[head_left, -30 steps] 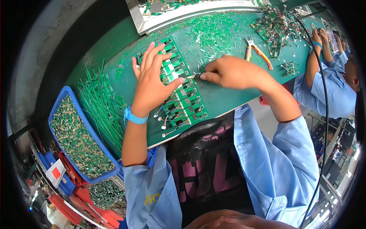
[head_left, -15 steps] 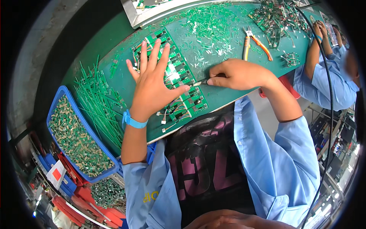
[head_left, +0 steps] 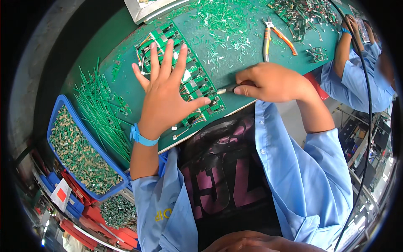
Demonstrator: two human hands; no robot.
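A long green circuit board panel [head_left: 198, 77] lies on the table, with rows of dark components and thin wires ending in white connectors. My left hand [head_left: 164, 90] is spread flat over the panel, fingers apart and thumb across its near part. Most of the panel's left side is hidden under it. To the right of the panel, my right hand [head_left: 270, 82] is closed around a thin tool [head_left: 226, 90] with a dark handle and a pale tip; its exact kind is unclear. The tip is at the panel's right edge; whether it touches I cannot tell.
Orange-handled cutting pliers [head_left: 268, 40] lie beyond my right hand. Green scraps [head_left: 226, 25] cover the far table. A heap of boards [head_left: 300, 19] sits far right. Left are green strips [head_left: 100, 113] and a blue bin [head_left: 90, 157] of small parts. A co-worker's arm [head_left: 342, 52] shows at right.
My right hand and the tool have drawn a little to the right, away from the panel. My left hand has slid slightly nearer along the panel. The whole view has shifted a little.
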